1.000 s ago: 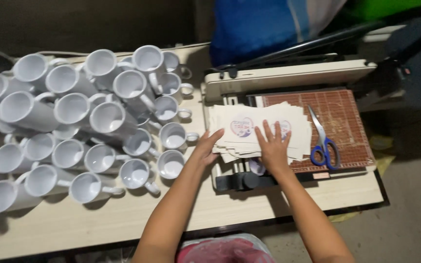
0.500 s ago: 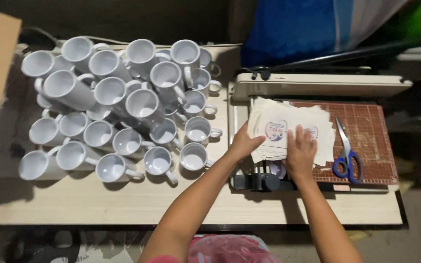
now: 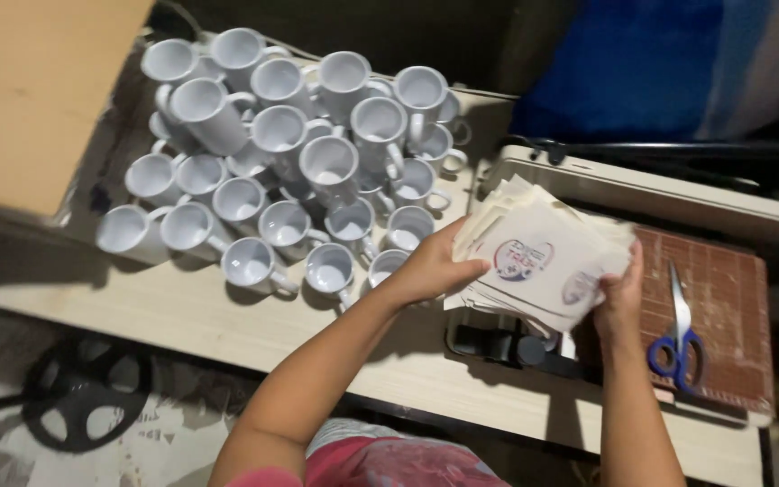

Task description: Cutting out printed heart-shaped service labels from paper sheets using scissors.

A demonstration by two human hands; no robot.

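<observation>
Left hand [image 3: 430,269] and right hand [image 3: 619,298] closed on stack of white printed paper sheets [image 3: 543,261], empty white ceramic mugs [image 3: 290,171] left of them, blue-handled scissors [image 3: 678,338] right

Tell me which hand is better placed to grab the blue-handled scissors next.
Probably the right hand: it grips the paper stack's right edge, beside the blue-handled scissors on the brown cutting mat. The left hand is on the far side.

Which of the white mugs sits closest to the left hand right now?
The white ceramic mug at the front right edge of the cluster, its open mouth facing up. It lies just beside the left hand holding the stack of printed paper sheets; the other mugs stand farther left or back.
</observation>
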